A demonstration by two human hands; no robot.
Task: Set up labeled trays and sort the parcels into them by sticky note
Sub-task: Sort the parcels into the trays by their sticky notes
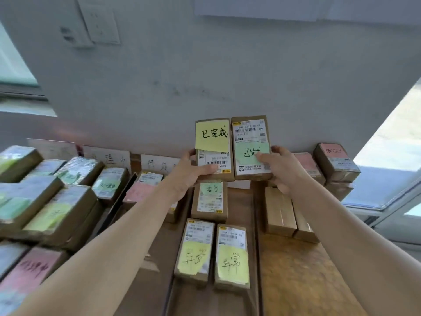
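Left hand point(189, 172): it grasps the lower end of the yellow-note parcel point(214, 149), with the thumb on the front label.
Right hand point(280, 167): it grasps the lower end of the green-note parcel point(250, 142), with the thumb on the note.
Held parcels: both upright, side by side, edges touching, in front of the wall and above the middle tray point(239, 201).
Middle tray: three parcels lie flat in it, two near ones point(194, 249) with yellow notes and a farther one point(209, 198) with a green note.
Left side: a pile of parcels point(57, 201).
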